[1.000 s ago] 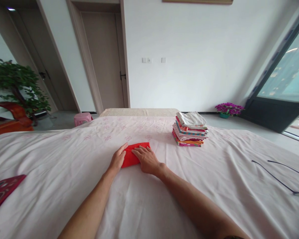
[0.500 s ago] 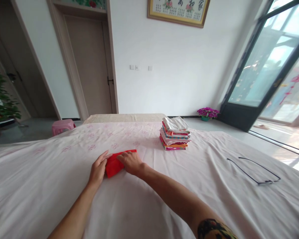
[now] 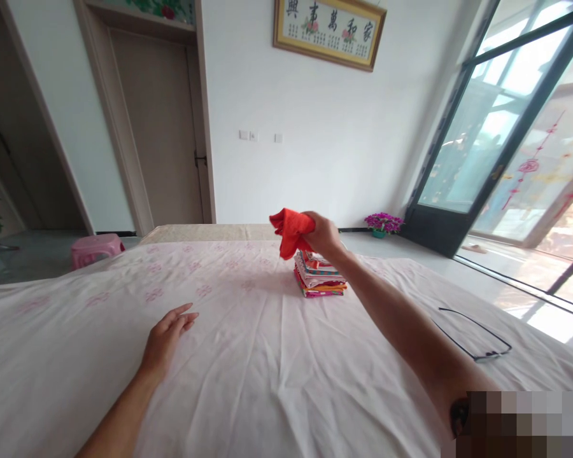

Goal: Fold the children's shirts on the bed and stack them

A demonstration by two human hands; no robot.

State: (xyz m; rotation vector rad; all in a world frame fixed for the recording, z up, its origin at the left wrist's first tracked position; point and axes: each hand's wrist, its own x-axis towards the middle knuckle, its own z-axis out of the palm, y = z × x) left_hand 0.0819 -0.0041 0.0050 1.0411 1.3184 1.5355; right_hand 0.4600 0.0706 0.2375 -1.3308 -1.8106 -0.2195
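Note:
A folded red cloth (image 3: pixel 293 230) is held up in the air by my right hand (image 3: pixel 323 234), which is closed on its right side. The cloth's left edge hangs loose in folds. Right below and behind it stands a stack of folded cloths (image 3: pixel 321 277) in white, orange, teal and pink; its top is hidden by the hand and the red cloth. My left hand (image 3: pixel 165 336) is over the pale floral sheet (image 3: pixel 239 356) at the left, fingers stretched out, with nothing in it.
Black-framed glasses (image 3: pixel 491 355) lie on the sheet at the right, partly behind my right forearm. Beyond the sheet are a pink stool (image 3: pixel 95 250), a pot of purple flowers (image 3: pixel 382 222) and a glass door (image 3: pixel 458 146). Blurred squares cover the lower right corner.
My right hand has lifted the red cloth off the sheet and carried it right and away from me to the stack. My left hand has let go of it and drawn back left.

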